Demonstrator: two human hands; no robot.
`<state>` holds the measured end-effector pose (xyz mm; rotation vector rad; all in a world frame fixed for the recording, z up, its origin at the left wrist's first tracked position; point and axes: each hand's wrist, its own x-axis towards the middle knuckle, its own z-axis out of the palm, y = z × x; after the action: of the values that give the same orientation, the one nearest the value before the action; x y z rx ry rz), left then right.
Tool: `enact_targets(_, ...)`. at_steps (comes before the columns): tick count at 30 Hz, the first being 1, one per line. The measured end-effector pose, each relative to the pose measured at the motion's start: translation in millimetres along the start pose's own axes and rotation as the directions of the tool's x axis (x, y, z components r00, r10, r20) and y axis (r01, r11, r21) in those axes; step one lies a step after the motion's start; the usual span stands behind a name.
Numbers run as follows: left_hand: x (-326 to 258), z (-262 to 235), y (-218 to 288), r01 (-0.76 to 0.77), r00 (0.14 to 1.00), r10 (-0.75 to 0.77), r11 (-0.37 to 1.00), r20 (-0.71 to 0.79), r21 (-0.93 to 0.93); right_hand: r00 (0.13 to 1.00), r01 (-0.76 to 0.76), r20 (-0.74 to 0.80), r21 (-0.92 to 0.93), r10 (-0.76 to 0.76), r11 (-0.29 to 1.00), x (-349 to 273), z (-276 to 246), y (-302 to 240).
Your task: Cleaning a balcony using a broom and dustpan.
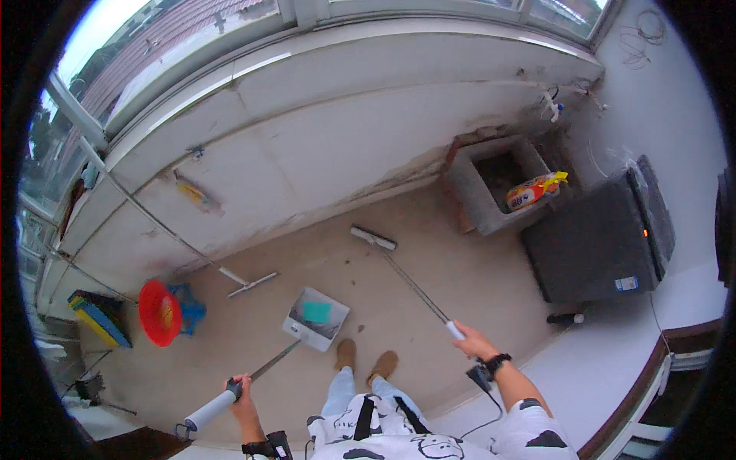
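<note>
My left hand [242, 392] is wrapped round the handle of a long-handled dustpan [291, 330]. Its grey-white pan rests on the floor left of my feet, and a teal-green piece [317, 311] lies inside. My right hand [474, 341] grips the white end of a broom [418, 289]. The broom's head [373, 237] is on the floor ahead of me, apart from the dustpan. Small dark bits of dirt [361, 328] lie on the floor between the pan and the broom.
A squeegee [253, 285] leans by the far wall. At left stand a red basin [157, 313], a blue stool [188, 308] and a folded yellow-blue item [100, 318]. A stone sink [491, 222] holding an orange-red bag [529, 193] and a dark cabinet [586, 245] stand at right.
</note>
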<state>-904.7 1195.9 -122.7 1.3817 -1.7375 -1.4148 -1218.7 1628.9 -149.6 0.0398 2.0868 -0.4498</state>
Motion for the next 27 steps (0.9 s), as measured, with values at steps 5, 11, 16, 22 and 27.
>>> enact_targets(5, -4.5, -9.5, -8.9, 0.077, 0.996, -0.080, 0.995, -0.043, -0.056, 0.995, 0.063, -0.077, -0.062, -0.068, 0.996, -18.0, -5.5, -12.1)
enact_targets(11, 0.4, -9.3, -16.5, 0.031, 0.999, -0.030, 0.997, 0.015, -0.074, 0.995, -0.095, -0.014, -0.134, 0.094, 0.986, 33.7, 46.6, -42.4)
enact_targets(16, -2.3, -19.7, -24.0, 0.014, 1.000, -0.014, 0.999, -0.017, -0.040, 1.000, 0.011, 0.025, -0.177, -0.007, 0.984, -18.4, 116.0, 61.6)
enact_targets(22, 1.3, -35.4, -23.5, 0.018, 1.000, -0.018, 1.000, -0.005, -0.016, 0.973, 0.129, -0.159, -0.227, -0.167, 0.965, -110.0, 118.3, 107.7)
enact_targets(27, 16.5, -57.8, -48.5, 0.014, 0.999, -0.016, 0.998, 0.037, 0.065, 0.954, -0.268, -0.080, 0.210, 0.290, 0.940, -161.4, 132.1, 110.5)
